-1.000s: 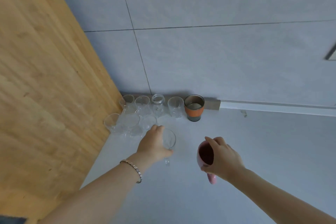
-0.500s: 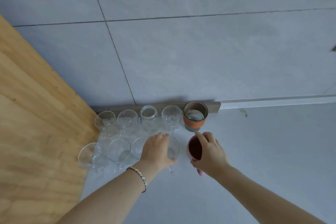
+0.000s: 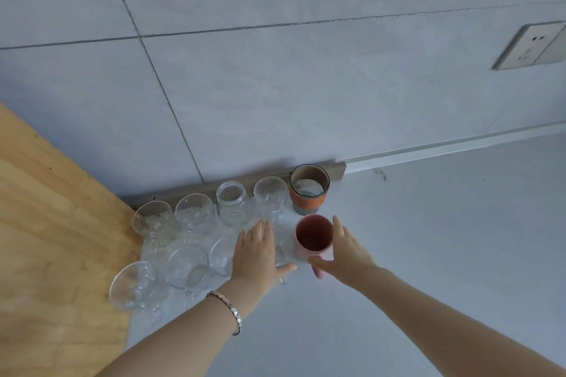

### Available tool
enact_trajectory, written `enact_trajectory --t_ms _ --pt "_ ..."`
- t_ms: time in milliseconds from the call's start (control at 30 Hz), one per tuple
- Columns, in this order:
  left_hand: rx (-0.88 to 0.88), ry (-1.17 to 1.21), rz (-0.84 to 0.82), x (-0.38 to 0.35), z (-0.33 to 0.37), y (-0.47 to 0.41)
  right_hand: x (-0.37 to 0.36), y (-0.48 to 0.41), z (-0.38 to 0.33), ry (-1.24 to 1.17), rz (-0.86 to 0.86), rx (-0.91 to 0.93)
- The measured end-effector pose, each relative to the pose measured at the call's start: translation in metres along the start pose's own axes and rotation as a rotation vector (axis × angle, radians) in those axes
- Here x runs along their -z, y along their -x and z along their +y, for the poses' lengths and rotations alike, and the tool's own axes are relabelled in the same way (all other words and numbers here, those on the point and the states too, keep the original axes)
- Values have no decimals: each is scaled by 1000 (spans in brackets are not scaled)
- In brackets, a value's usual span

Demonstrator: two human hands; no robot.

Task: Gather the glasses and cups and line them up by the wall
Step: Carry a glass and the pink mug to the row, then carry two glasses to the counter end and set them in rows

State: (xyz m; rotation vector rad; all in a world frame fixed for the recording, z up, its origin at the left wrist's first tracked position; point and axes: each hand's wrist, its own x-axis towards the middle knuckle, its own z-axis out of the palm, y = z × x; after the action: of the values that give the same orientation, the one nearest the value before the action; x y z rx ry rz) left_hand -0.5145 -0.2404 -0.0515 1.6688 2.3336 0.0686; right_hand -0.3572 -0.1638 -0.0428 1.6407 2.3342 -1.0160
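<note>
The left hand (image 3: 255, 254) cups a clear glass (image 3: 283, 249) beside the pink cup (image 3: 314, 236) under the right hand (image 3: 346, 252).

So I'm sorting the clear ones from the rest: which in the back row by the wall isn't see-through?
The orange-banded cup at the row's right end; the other four there are clear glass.

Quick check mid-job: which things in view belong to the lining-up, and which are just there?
Job:
- pink plastic cup, in right hand
- clear glass under left hand
- orange-banded cup
- clear glass jar
- clear stemmed glasses

Not job:
- wall socket
- wooden panel
</note>
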Motion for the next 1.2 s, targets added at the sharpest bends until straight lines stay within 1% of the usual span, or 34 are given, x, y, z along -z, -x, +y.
enact_trajectory --t_ms 67,133,200,267,333,400,467,567,700,800,900,967,1033,1200 --pt "-42 1 88 6 10 4 9 10 17 27 -75 -61" --pt "-144 41 173 14 26 8 20 20 40 74 -149 -102" --pt "-198 161 62 31 54 14 34 34 66 124 -195 -137" --pt "-225 231 -110 41 86 18 52 50 91 174 -226 -166" --pt "-243 250 -286 45 127 20 74 74 122 203 -227 -198" --pt "-275 228 -381 42 173 24 96 101 157 199 -211 -248" --pt "-325 189 -416 32 225 28 117 130 200 170 -168 -311" --pt "-382 153 -420 15 311 47 144 185 272 114 -86 -382" --pt "-486 95 -398 -8 433 86 182 277 372 69 5 -442" --pt "-590 21 -395 -24 526 117 203 345 448 44 67 -527" --pt "-686 1 -369 -39 613 146 222 408 514 -11 166 -643" --pt "-740 -4 -375 -50 665 165 230 446 555 -25 233 -730" --pt "-799 -15 -391 -62 711 181 232 477 596 -91 322 -806" --pt "-937 -78 -414 -98 813 205 234 529 682 -223 407 -942"
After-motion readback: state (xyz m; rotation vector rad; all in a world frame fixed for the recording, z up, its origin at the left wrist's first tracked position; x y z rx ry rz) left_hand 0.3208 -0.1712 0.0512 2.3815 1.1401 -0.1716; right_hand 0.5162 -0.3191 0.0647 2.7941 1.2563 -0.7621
